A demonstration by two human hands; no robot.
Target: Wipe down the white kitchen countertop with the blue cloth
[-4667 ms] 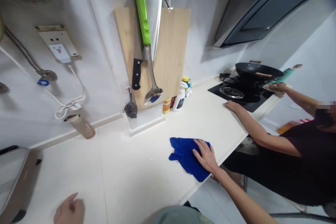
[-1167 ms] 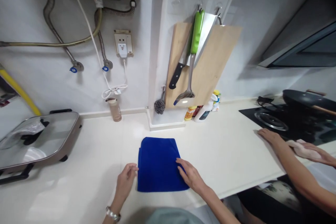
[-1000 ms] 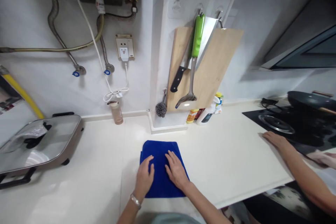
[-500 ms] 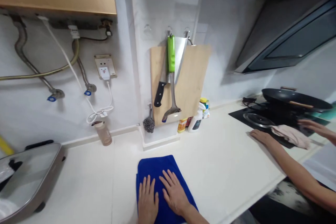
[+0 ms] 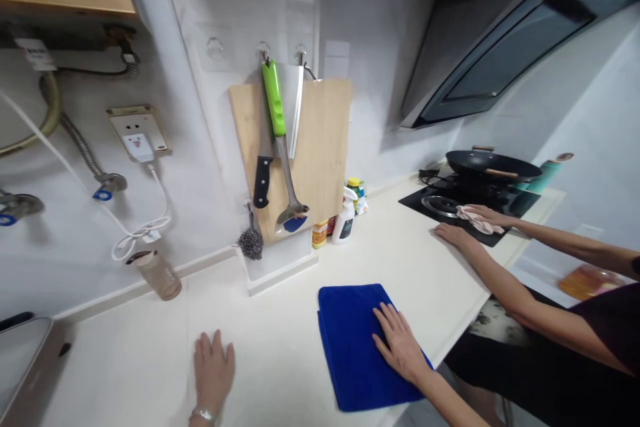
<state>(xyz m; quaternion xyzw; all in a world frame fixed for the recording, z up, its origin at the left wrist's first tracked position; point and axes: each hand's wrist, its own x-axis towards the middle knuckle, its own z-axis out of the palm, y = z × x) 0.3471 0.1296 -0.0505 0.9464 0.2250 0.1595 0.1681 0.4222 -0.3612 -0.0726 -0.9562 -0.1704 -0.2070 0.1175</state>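
Observation:
A folded blue cloth point(image 5: 350, 347) lies flat on the white countertop point(image 5: 270, 347). My right hand point(image 5: 401, 345) rests palm down on the cloth's right side, fingers stretched out. Left of the cloth and apart from it, my left hand point(image 5: 214, 370) is over the bare countertop with its fingers spread. It holds nothing, and a metal band circles its wrist. Whether the left palm touches the surface I cannot tell.
At the right, a co-worker's hand point(image 5: 483, 215) presses a pale pink cloth point(image 5: 480, 221) on the black cooktop point(image 5: 415, 200). A wok point(image 5: 490, 167) sits behind. A spray bottle point(image 5: 344, 220), a tumbler point(image 5: 159, 277) and a hanging cutting board point(image 5: 320, 147) line the wall.
My left hand has left the blue cloth and moved left. The blue cloth now lies further right, under my right hand. The view has turned right; the co-worker's hand is now on the pink cloth.

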